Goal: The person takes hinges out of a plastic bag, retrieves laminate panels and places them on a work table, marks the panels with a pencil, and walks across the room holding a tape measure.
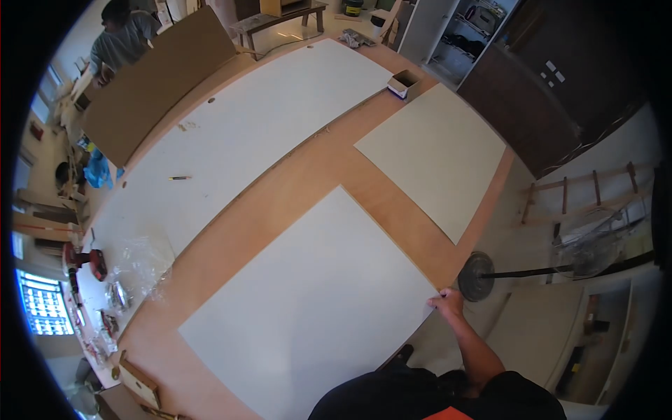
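Observation:
A large white panel lies flat on the wooden worktable in front of me. Its right corner is pinched by my right hand, the thumb on top and the other fingers partly hidden at the edge. My left hand is out of the picture. Beyond this panel, across a strip of bare wood, lies a second white panel. A long white board runs along the far side of the table, with a pen on it.
At the left end are a red drill and clear plastic wrap. A small open box stands at the far edge. Another person is behind a brown board. A stand fan is at right.

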